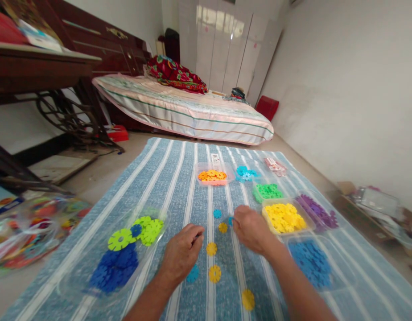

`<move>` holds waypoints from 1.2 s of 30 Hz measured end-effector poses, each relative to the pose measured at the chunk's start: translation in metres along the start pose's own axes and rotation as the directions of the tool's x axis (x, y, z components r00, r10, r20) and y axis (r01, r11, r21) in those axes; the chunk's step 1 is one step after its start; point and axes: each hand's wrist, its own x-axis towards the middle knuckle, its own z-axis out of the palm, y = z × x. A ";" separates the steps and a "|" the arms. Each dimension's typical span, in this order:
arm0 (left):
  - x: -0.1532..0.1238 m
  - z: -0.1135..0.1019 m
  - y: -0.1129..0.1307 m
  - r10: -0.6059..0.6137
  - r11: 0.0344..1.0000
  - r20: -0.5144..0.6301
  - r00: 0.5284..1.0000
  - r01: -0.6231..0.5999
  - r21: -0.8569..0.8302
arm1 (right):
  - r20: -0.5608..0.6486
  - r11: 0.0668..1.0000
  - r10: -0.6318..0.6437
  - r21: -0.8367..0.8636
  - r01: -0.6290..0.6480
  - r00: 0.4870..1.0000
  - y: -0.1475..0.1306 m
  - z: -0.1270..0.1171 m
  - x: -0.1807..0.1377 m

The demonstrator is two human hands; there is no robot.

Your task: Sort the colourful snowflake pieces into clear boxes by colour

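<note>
My right hand [251, 228] is closed, its fingertips pinching a light blue notched plastic disc [230, 220]. My left hand [183, 250] is curled shut over the cloth, and whatever lies inside its fingers is too hidden to name. Between the hands several yellow notched discs [212, 248] lie flat in a loose line. One blue disc [217, 214] rests beyond them, and another blue disc [192, 273] is beside my left wrist.
Yellow [286, 217], green [268, 191], purple [315, 210], blue [310, 262] and orange discs [212, 177] fill clear boxes. At left, a clear tray [67, 276] holds lime and dark blue discs. A striped cloth [172, 200] lies underneath; a bed [186, 111] stands beyond.
</note>
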 end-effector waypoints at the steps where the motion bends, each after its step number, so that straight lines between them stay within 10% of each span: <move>1: 0.000 0.000 0.000 -0.006 1.000 0.003 1.000 0.006 -0.001 | 0.003 0.994 0.078 -0.071 -0.078 0.997 0.007 -0.012 0.015; 9: -0.001 0.000 0.002 -0.030 1.000 0.018 0.999 0.030 0.004 | -0.144 0.902 0.371 -0.180 -0.393 0.918 0.052 -0.073 0.086; 19: -0.001 0.003 0.003 -0.011 1.000 -0.002 1.000 0.011 0.015 | 0.218 0.969 -0.173 0.210 0.127 0.960 -0.010 -0.003 -0.061; 26: 0.000 0.003 0.003 -0.001 1.000 -0.022 1.000 0.001 0.012 | 0.188 0.966 -0.040 0.260 -0.011 0.981 -0.014 0.028 -0.121; 36: 0.001 0.001 0.002 0.014 1.000 -0.008 1.000 -0.014 0.024 | -0.074 0.953 0.018 0.303 0.005 0.997 0.004 0.005 -0.109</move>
